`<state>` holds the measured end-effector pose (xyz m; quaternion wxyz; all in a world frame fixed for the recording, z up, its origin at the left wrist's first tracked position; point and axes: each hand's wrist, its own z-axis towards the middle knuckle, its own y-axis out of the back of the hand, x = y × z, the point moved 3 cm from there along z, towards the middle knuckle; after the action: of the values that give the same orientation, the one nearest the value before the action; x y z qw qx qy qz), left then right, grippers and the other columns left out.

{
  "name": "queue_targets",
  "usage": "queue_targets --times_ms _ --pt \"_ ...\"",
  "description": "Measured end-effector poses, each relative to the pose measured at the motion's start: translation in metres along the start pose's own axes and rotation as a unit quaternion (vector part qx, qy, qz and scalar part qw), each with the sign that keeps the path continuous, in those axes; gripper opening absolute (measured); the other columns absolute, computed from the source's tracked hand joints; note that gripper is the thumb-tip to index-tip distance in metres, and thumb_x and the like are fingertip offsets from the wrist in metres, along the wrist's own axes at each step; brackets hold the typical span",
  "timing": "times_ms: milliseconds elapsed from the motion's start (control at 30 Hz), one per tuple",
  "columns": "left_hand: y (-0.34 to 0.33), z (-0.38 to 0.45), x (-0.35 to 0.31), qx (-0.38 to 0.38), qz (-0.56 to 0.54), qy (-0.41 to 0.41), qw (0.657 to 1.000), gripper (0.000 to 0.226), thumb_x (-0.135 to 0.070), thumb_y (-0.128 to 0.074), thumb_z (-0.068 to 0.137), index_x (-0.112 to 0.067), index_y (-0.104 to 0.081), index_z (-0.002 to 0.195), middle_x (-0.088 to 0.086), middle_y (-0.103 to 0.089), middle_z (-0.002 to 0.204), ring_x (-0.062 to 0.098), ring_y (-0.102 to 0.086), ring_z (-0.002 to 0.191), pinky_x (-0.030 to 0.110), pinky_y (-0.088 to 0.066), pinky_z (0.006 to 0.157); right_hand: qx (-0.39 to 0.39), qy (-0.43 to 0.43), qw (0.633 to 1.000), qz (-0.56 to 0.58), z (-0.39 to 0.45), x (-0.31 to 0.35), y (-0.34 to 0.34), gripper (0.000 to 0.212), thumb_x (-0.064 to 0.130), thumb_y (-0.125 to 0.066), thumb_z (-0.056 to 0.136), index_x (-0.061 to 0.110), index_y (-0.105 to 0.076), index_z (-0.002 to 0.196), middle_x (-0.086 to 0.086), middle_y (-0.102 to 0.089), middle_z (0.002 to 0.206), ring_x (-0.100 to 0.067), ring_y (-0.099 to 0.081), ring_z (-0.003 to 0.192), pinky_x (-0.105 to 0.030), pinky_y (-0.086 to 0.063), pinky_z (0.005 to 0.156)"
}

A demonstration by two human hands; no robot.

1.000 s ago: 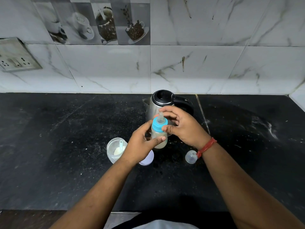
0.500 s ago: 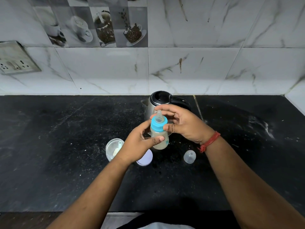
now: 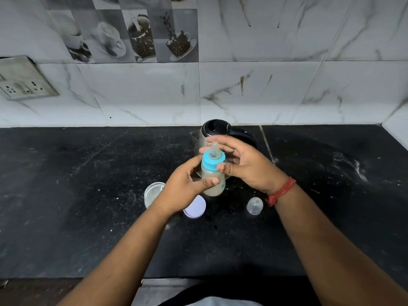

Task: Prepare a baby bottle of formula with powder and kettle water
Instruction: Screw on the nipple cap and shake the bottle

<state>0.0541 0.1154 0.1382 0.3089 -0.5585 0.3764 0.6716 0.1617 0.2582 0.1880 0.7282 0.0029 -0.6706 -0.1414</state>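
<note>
- The bottle (image 3: 213,181) is held up over the table (image 3: 88,195) by the left hand (image 3: 184,191), gripped round its middle.
- The blue ring (image 3: 213,162) is pinched by the right hand (image 3: 245,165).
- The ring should be turned tight while the bottle is kept straight, so no milk is spilled.

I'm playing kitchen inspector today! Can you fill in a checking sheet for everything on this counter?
Surface: black stone counter, speckled with pale dust.
Job's things: baby bottle, cloudy liquid inside, blue ring and teat on; kettle behind it; open powder tub; white lid; clear bottle cap.
Clutter: nothing seen.
Grippers: left hand grips the bottle body; right hand touches the ring.
Cables: nothing seen.
Surroundings: marble wall tiles, wall socket.
</note>
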Motion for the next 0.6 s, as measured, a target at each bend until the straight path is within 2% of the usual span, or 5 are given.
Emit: queue_targets --times_ms 67,133,300,433,600 --pt "0.003 0.000 -0.003 0.030 -0.017 0.019 0.999 0.052 -0.027 -0.083 0.078 -0.021 -0.065 0.127 0.000 -0.075 0.121 0.021 -0.069 0.116 0.047 -0.054 0.103 0.046 -0.010 0.999 -0.006 0.001 0.006 0.004 0.058 -0.003 -0.063 0.093 0.008 -0.044 0.146 -0.010 -0.063 0.137 -0.019 -0.057 0.132 -0.030 -0.050 0.103" --pt "0.003 0.000 -0.005 0.038 -0.034 0.022 0.998 0.047 -0.019 -0.080 0.080 -0.019 -0.066 0.124 0.000 -0.076 0.118 0.021 -0.070 0.114 0.046 -0.055 0.102 0.039 -0.016 0.999 -0.017 0.005 0.009 0.006 0.057 -0.001 -0.067 0.091 0.011 -0.047 0.143 -0.008 -0.063 0.135 -0.017 -0.058 0.131 -0.030 -0.050 0.104" --pt "0.001 -0.005 -0.005 -0.042 -0.035 -0.010 0.998 0.065 -0.033 -0.082 0.078 -0.016 -0.060 0.137 0.001 -0.072 0.126 0.022 -0.068 0.120 0.049 -0.054 0.104 -0.061 0.032 0.997 -0.036 0.004 0.007 -0.007 0.051 0.003 -0.067 0.087 0.027 -0.054 0.129 0.001 -0.065 0.130 -0.015 -0.056 0.132 -0.042 -0.045 0.113" --pt "-0.004 -0.008 -0.005 -0.095 0.006 -0.036 0.995 0.057 -0.023 -0.083 0.082 -0.033 -0.060 0.133 -0.012 -0.073 0.125 0.010 -0.068 0.117 0.040 -0.055 0.104 -0.146 0.034 0.988 -0.030 -0.001 -0.004 -0.022 0.049 -0.004 -0.065 0.089 0.025 -0.055 0.127 -0.002 -0.070 0.127 -0.016 -0.062 0.123 -0.044 -0.048 0.109" --pt "-0.018 -0.008 -0.002 -0.175 0.074 -0.056 0.980 0.054 -0.013 -0.082 0.086 -0.024 -0.061 0.134 -0.015 -0.074 0.114 0.003 -0.070 0.105 0.029 -0.056 0.095 -0.241 0.021 0.970 -0.006 -0.001 -0.015 -0.037 0.053 -0.008 -0.063 0.088 0.036 -0.057 0.117 0.009 -0.071 0.116 0.001 -0.062 0.095 -0.029 -0.054 0.090"
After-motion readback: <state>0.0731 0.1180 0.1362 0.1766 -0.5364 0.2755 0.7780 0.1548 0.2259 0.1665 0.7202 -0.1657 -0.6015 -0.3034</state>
